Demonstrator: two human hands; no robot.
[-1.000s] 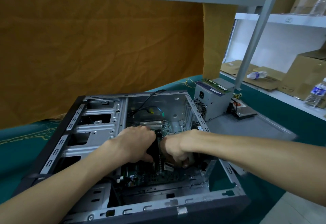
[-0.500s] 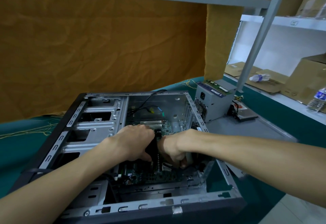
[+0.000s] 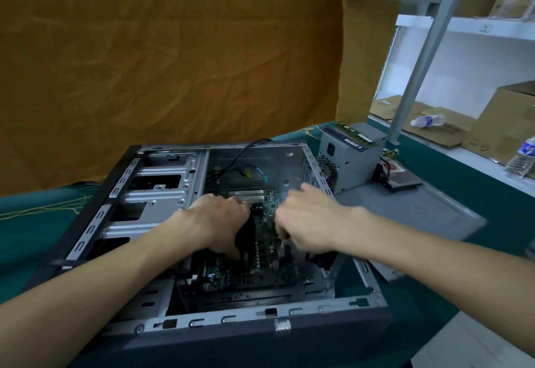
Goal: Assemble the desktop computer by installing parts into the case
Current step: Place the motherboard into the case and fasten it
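The single head view looks forward and down, close over the open case (image 3: 202, 324), just beyond the fingers (image 3: 231, 201).

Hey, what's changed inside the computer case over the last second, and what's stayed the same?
The right hand has lifted off the black part and moved toward the case's right wall, blurred, so its grip is unclear. With the hands parted, more of the green motherboard shows. The left hand still presses down on the black part. The case and the power supply beside it have not moved.
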